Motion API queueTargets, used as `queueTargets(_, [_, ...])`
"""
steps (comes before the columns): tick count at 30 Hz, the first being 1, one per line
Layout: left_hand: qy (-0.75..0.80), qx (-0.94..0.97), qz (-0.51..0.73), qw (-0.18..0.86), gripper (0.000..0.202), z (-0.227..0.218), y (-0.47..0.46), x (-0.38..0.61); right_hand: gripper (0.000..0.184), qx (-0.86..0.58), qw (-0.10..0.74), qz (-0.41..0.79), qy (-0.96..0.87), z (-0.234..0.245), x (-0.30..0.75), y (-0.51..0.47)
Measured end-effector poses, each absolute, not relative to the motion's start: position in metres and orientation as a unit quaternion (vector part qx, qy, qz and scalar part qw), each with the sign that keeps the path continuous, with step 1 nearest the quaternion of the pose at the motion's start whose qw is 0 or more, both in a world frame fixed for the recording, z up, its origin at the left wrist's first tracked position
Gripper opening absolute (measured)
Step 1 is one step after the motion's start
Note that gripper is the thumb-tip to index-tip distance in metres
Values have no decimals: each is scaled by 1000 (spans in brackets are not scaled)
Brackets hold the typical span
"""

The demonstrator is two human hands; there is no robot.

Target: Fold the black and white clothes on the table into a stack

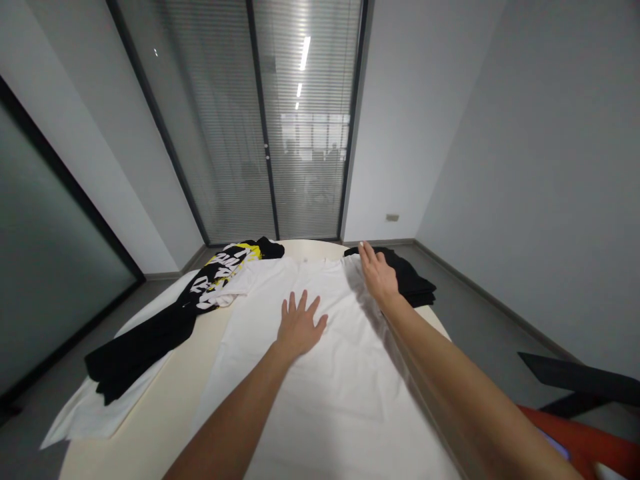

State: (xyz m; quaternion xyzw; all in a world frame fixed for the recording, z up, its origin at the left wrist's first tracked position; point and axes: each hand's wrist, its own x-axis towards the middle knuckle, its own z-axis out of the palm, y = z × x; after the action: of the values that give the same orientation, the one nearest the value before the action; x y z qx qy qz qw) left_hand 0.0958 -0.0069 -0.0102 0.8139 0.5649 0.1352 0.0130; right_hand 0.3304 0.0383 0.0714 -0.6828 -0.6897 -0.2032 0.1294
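Pressing both palms flat, we rest on the white T-shirt (325, 387), spread over the near middle of the table (165, 413). Our left hand (299, 327) lies open on its chest and our right hand (379, 273) lies open at its far right shoulder. The shirt is flattened but not yet folded, while the dark clothes (417, 283) at far right already sit folded.

Lettering on black garment (150, 340) illegible
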Motion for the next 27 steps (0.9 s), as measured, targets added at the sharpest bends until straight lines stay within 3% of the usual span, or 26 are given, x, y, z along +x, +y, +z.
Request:
queueTargets(12, [569,810,139,14,60,-9,-7,94,62,-603,18,-167,-780,43,294,40])
queueTargets(19, [564,812,152,16,60,-12,-7,93,62,-590,35,-141,-795,33,291,39])
queueTargets(23, [583,791,184,17,54,-2,5,79,47,-615,37,-131,-777,30,291,39])
queueTargets(27, [690,686,215,-84,46,14,33,27,32,-632,45,-114,-765,26,293,39])
